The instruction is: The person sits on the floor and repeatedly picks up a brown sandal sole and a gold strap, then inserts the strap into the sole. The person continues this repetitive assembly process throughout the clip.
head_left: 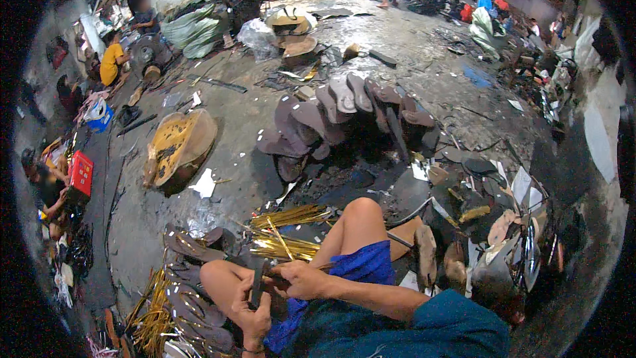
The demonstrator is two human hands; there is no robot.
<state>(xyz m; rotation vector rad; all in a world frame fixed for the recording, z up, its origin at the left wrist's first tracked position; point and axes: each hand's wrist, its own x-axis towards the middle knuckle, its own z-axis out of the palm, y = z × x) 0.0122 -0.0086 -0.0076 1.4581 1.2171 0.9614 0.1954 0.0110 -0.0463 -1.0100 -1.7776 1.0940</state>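
Observation:
Above my lap, my left hand [252, 315] grips a dark sandal sole [257, 286], turned nearly edge-on between thumb and fingers. My right hand [298, 280] is closed at the sole's right side, its fingertips against it; whatever they pinch is too small to make out. A thin gold strip [279, 238] slants up just beyond the right hand. Past my knees lies a bundle of gold strips [285, 245]. Left of my leg are several dark soles with gold straps [195, 305] and another heap of gold strips [154, 318].
A curved row of dark soles [308, 119] stands on the floor ahead. To its left is a yellow-stained basin [179, 142]. Scraps and loose soles [490, 225] litter the right side. A person in yellow [112, 63] sits at far left, near a red crate [81, 174].

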